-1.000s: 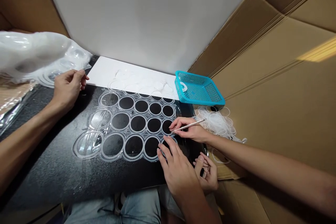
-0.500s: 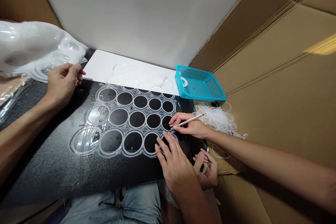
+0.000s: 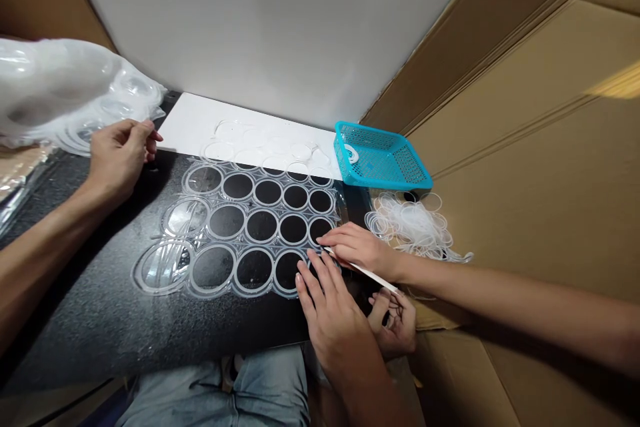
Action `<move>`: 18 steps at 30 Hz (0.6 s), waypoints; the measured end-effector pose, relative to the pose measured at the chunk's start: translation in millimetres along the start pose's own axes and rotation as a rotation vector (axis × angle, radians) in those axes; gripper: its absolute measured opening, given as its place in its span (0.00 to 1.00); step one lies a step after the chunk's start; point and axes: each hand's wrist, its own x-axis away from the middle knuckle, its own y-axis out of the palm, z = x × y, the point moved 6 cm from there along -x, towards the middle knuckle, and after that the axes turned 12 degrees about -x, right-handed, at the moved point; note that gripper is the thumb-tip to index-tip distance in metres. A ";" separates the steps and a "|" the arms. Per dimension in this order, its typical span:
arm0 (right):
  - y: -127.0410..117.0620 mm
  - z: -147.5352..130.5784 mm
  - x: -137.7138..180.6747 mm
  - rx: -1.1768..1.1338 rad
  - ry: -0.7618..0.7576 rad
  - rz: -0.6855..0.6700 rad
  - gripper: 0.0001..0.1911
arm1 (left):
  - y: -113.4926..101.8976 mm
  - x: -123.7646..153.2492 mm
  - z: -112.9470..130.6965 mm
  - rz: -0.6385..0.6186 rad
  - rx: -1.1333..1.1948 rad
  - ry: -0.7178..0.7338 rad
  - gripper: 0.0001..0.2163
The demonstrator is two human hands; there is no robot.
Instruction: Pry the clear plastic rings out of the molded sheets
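My left hand (image 3: 121, 152) is closed in a pinch at the table's left side, close to the clear plastic bag (image 3: 60, 83); I cannot make out what its fingers hold, if anything. Partly hidden behind a co-worker's forearm, my right hand (image 3: 397, 327) is curled at the table's right edge, and its grip is not clear. Between my hands lies a clear plastic sheet (image 3: 244, 247) with rows of round outlines. A co-worker's flat hand (image 3: 335, 323) rests on its right end. The co-worker's other hand (image 3: 357, 247) holds a slim white pen-shaped tool (image 3: 375, 277) at the sheet.
A blue perforated basket (image 3: 385, 180) with a few white rings stands at the back right. Below it sits a pile of thin clear rings (image 3: 415, 223). A white board (image 3: 187, 123) lies along the wall. Cardboard (image 3: 550, 180) rises on the right.
The co-worker's tool has swung from pointing up and right to pointing down and right, and the hand around it has turned over more. My hands have stayed in place.
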 end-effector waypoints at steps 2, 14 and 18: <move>-9.8 4.4 -10.7 -0.006 0.009 0.049 0.04 | 0.3 0.6 0.7 -0.005 -0.005 0.004 0.18; -148.3 -0.6 -76.5 -0.024 0.141 0.618 0.10 | -0.1 -5.7 -8.7 0.023 -0.008 -0.033 0.12; -134.9 7.5 -71.9 -0.198 0.162 0.624 0.13 | 0.0 -4.7 -7.9 0.010 -0.012 -0.031 0.10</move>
